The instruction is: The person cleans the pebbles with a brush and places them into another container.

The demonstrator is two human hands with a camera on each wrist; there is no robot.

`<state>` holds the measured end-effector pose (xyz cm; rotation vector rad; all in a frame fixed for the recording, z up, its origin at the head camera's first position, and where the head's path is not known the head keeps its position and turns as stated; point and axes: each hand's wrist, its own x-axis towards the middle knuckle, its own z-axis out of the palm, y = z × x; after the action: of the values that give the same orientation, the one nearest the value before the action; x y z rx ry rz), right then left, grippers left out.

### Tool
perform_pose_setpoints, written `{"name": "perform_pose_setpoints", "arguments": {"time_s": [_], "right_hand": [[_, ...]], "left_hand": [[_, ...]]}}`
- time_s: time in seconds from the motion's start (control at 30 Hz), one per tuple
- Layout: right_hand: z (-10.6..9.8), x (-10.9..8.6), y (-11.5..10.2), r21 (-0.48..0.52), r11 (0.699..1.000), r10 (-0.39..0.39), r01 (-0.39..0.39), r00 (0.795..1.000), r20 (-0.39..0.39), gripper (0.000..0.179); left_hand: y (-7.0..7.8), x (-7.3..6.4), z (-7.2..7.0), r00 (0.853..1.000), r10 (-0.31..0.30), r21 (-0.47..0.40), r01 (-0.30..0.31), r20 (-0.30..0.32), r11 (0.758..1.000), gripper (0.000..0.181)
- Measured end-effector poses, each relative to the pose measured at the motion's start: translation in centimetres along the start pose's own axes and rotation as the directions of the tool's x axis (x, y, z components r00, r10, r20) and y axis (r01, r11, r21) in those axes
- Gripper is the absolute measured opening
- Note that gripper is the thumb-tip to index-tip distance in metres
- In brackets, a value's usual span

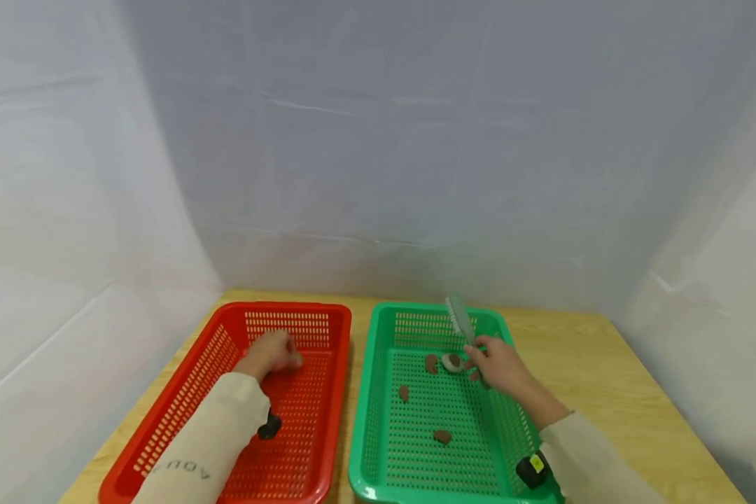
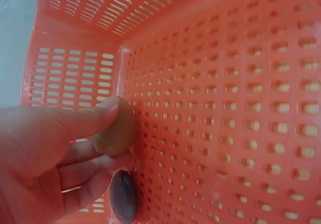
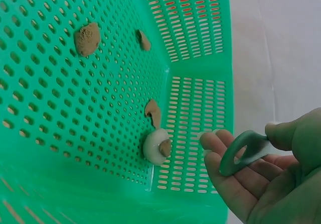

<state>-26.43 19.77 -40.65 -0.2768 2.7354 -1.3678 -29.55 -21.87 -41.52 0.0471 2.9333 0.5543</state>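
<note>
In the red basket (image 1: 335,427), my left hand (image 1: 276,353) pinches an olive-brown stone (image 2: 118,132) between thumb and fingers, close over the floor at the far end. A smooth dark stone (image 2: 123,196) lies just beside those fingers. My right hand (image 1: 498,364) grips a grey-green brush (image 1: 460,318) over the green basket (image 1: 360,420), bristle end up and away from me. The looped end of its handle (image 3: 258,147) shows between thumb and fingers in the right wrist view. Below that hand sits a white stone (image 3: 151,148) with a brown patch on it.
Several brown clumps, one a rough clump (image 3: 88,39), lie scattered on the green basket's floor. Both baskets stand side by side on a wooden table (image 1: 579,378). A white sheet (image 1: 378,154) hangs behind and at the sides. A black wrist camera (image 1: 532,470) overlaps the green rim.
</note>
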Motion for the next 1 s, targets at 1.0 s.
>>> {"name": "perform_pose_setpoints", "arguments": {"time_s": [1.0], "right_hand": [[0.3, 0.1, 0.7, 0.066, 0.993, 0.101, -0.097, 0.992, -0.070, 0.029]], "left_hand": [[15.1, 2.8, -2.6, 0.979, 0.176, 0.003, -0.177, -0.099, 0.984, 0.026]]}}
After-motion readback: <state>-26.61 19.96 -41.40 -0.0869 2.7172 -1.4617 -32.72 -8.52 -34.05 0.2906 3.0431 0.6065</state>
